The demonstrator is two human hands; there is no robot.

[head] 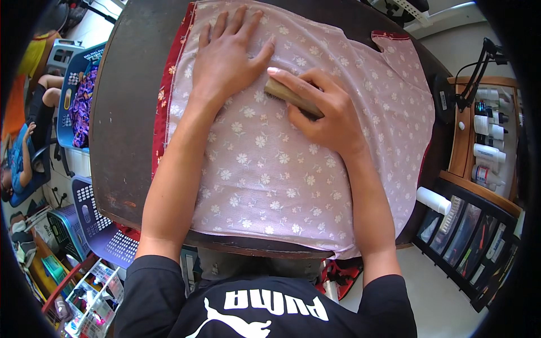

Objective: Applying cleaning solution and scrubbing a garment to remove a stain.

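A pink garment (258, 169) with white flowers lies spread over the dark table before me, wrong side up by its visible seams. Red trim (162, 99) runs along its left edge, and a small red-edged sleeve (391, 42) sticks out at the upper right. My left hand (230, 55) rests flat on the cloth near the top, fingers spread, holding nothing. In my right hand (327, 105) is a wooden brush (291, 96), its dark bristles against the fabric just below my left thumb. Part of the brush is hidden by my fingers.
The dark table (122, 126) has a rounded edge. To its left stand a blue plastic basket (65, 114) holding purple cloth and a lilac basket (91, 211); another person (25, 148) sits beyond. On the right are a white bottle (433, 200), an organizer rack (465, 245) and a wooden shelf (460, 139).
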